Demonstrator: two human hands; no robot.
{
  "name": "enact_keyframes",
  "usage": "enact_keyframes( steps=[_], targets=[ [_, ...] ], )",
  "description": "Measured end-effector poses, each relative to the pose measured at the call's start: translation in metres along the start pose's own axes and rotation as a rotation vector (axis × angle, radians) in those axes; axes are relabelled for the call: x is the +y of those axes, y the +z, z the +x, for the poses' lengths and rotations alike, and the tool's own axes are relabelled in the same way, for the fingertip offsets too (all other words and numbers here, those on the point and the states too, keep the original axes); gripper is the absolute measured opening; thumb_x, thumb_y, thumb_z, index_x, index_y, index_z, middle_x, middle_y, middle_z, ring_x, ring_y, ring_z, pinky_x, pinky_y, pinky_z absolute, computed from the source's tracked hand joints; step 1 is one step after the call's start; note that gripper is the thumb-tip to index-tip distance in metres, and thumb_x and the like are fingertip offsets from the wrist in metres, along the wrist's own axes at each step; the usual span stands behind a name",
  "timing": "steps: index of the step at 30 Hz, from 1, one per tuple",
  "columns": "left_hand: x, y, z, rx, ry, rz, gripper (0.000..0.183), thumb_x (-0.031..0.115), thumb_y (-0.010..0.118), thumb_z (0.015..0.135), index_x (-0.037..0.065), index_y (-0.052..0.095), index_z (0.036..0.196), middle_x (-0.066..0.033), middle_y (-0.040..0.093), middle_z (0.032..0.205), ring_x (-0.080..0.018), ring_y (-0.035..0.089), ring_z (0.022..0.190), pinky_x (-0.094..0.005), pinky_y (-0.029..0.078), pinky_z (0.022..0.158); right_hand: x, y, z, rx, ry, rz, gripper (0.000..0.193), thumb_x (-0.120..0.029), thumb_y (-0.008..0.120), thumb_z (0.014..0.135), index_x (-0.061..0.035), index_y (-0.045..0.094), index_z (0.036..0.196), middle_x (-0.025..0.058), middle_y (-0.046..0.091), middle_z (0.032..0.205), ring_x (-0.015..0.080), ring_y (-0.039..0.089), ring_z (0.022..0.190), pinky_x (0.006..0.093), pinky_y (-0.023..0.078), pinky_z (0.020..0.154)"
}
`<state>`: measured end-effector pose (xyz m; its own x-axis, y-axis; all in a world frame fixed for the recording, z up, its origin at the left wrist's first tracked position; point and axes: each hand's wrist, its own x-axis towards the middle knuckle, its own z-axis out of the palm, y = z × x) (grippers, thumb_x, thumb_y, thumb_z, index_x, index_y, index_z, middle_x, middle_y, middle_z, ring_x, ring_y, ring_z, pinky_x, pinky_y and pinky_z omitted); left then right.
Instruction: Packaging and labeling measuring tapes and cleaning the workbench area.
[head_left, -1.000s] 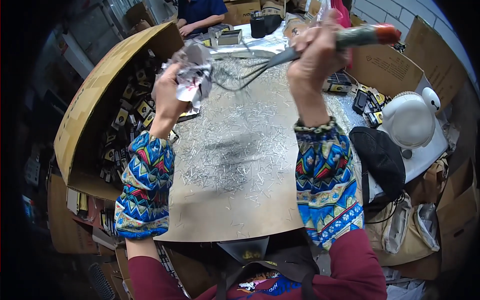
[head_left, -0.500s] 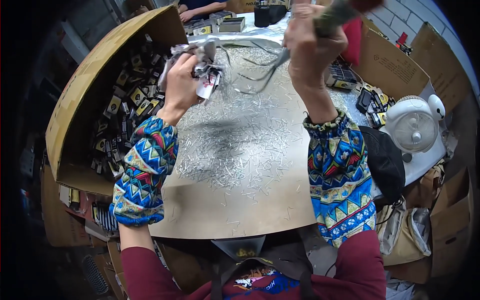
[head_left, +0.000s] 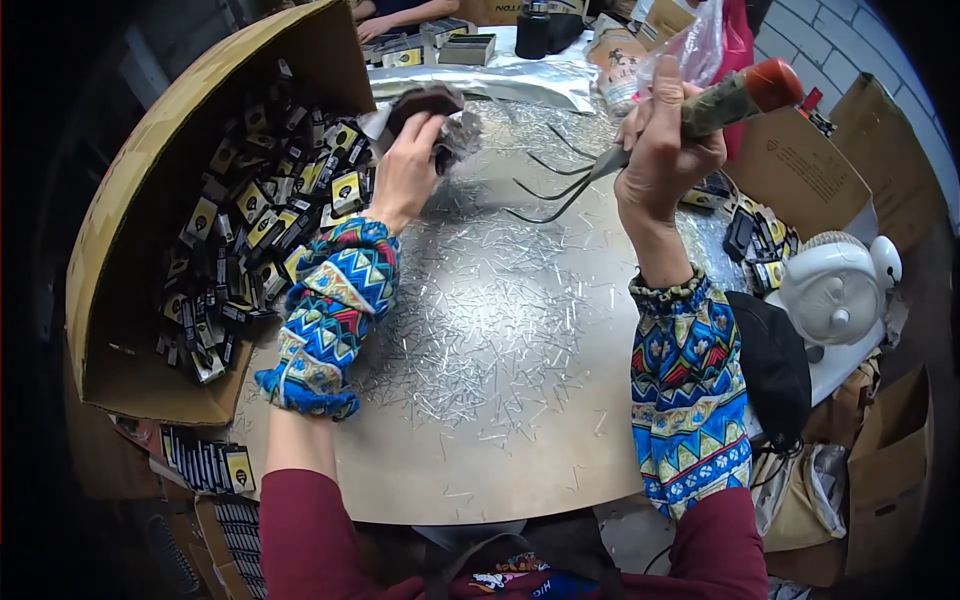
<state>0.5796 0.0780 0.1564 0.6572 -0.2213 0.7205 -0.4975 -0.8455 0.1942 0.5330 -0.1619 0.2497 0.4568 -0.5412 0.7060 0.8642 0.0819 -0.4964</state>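
Observation:
My left hand (head_left: 408,165) is closed around a crumpled bundle (head_left: 432,112), grey, white and dark, perhaps paper or cloth; its kind I cannot make out. It is over the far left of the tabletop, beside the cardboard box. At the far right, my right hand (head_left: 668,150) grips a hand rake (head_left: 592,178) by its green-wrapped, red-ended handle. The rake's several thin curved tines point left, toward the bundle but apart from it. Small bent metal wire pieces (head_left: 480,330) lie scattered thickly over the tan board (head_left: 400,490) beneath both hands.
A large cardboard box (head_left: 100,290) at left holds many small black and yellow packs (head_left: 262,225). Silver foil (head_left: 490,82) and a dark bottle (head_left: 533,30) are at the back. A white fan (head_left: 835,290) stands at right, near a black bag (head_left: 765,365). Another person's arm (head_left: 410,15) shows far off.
My left hand has moved right with the crumpled bundle. My right hand has come down and to the right, the rake with it. The view has shifted slightly.

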Motion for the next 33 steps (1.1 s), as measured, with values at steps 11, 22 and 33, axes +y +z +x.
enact_keyframes(
  steps=[11, 22, 33],
  targets=[
    [0.006, 0.029, -0.049, -0.343, -0.160, -0.183, 0.025, 0.018, 0.058, 0.085, 0.002, 0.062, 0.104, -0.0187, 0.059, 0.099, -0.0369, 0.056, 0.099, -0.0452, 0.048, 0.085, 0.092, -0.009, 0.006, 0.610, 0.484, 0.190, 0.028, -0.024, 0.071, 0.088, -0.0090, 0.050, 0.078, 0.0007, 0.051, 0.059, 0.0099, 0.046, 0.046, 0.0247, 0.040, 0.042],
    [-0.003, 0.027, -0.019, -0.097, -1.064, -1.216, 0.036, 0.025, 0.063, 0.085, -0.004, 0.055, 0.105, -0.0164, 0.060, 0.098, -0.0331, 0.062, 0.093, -0.0413, 0.050, 0.083, 0.144, -0.059, -0.008, 0.804, 1.082, 0.439, 0.043, -0.055, 0.051, 0.093, -0.0156, 0.043, 0.078, 0.0009, 0.040, 0.063, 0.0194, 0.046, 0.056, 0.0387, 0.041, 0.062],
    [0.004, 0.035, -0.024, -0.376, -1.007, -0.901, 0.033, 0.026, 0.067, 0.078, 0.002, 0.064, 0.100, -0.0099, 0.063, 0.096, -0.0226, 0.058, 0.081, -0.0371, 0.048, 0.080, 0.150, -0.023, -0.041, 0.743, 1.098, 0.622, 0.043, -0.054, 0.056, 0.092, -0.0136, 0.045, 0.081, 0.0067, 0.048, 0.062, 0.0236, 0.051, 0.058, 0.0393, 0.046, 0.060]
  ],
)
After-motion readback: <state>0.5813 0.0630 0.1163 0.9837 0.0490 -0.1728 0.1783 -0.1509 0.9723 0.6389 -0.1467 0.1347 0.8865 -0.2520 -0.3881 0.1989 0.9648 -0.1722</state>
